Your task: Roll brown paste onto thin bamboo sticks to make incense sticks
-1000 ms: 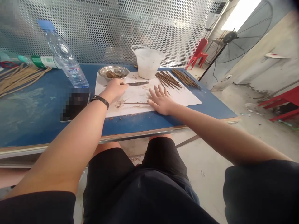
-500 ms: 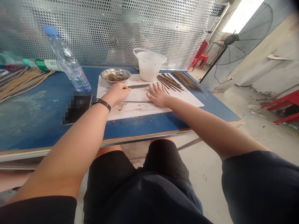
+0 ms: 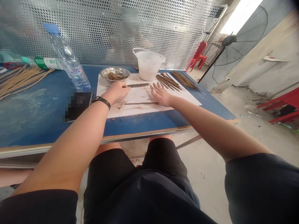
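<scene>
My right hand (image 3: 161, 95) lies palm down with its fingers spread on a white board (image 3: 137, 110). It rests over the right end of a thin brown stick (image 3: 141, 103), which lies crosswise on the board. My left hand (image 3: 118, 91), with a black band on its wrist, is closed with fingers curled and thumb pressed in. What its fingers hold, if anything, is hidden. Just behind it lies a row of thin dark sticks (image 3: 139, 85), partly covered by the hand. Brown crumbs dot the board around both hands.
Behind the hands stand a metal bowl (image 3: 127, 74) with a brown lump (image 3: 113, 76) and a white bucket (image 3: 149, 67). Thicker brown sticks (image 3: 169, 81) lie right. Left are a phone (image 3: 78, 105), a water bottle (image 3: 70, 59) and long tan strands (image 3: 23, 79). A perforated metal screen (image 3: 93, 37) rises behind.
My right hand has shifted slightly right and towards me, and the thin stick under it has come a little nearer. My left hand stays nearly in place. The view has tilted slightly.
</scene>
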`<state>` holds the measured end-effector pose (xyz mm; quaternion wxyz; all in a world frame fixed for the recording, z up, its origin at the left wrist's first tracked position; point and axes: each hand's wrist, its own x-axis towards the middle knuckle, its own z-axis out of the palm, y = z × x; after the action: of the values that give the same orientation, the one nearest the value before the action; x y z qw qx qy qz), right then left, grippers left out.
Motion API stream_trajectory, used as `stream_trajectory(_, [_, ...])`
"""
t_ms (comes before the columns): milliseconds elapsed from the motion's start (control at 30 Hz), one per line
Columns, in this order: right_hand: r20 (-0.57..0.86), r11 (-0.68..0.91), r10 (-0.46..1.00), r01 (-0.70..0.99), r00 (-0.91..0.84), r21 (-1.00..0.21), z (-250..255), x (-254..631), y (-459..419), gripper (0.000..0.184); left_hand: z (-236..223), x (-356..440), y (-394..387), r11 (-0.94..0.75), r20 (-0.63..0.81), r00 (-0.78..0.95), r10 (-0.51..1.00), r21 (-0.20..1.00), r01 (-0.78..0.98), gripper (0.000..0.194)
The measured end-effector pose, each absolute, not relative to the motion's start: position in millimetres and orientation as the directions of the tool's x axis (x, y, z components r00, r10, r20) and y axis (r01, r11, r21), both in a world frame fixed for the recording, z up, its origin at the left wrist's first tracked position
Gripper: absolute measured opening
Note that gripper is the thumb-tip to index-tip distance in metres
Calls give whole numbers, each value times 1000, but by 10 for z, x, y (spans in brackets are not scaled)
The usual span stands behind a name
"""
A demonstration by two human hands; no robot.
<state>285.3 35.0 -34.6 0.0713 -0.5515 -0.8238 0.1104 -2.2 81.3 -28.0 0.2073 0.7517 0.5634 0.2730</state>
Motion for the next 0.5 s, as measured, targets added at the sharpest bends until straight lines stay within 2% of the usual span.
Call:
stream_trajectory(100, [95,326,945,878,-313,-350,-98,2954,606,100,-253,-24,788,-260,138,224,965,625,736,38])
stream_trajectory(233, [103,313,950,915,-296,-256,-21,2955,691,102,-246,-6,790,-239,132,201,971,628,741,31])
stream_trajectory(400, [8,375,926,917,-377,-137,-406,2871,538,91,-275,-2,811,-260,166,200,966,616,743,28])
stream_trajectory(500, [-5,386,921,913,-390,-135,-565,2923,378,90,-299,-17,830,-276,176,213,961,606,746,28])
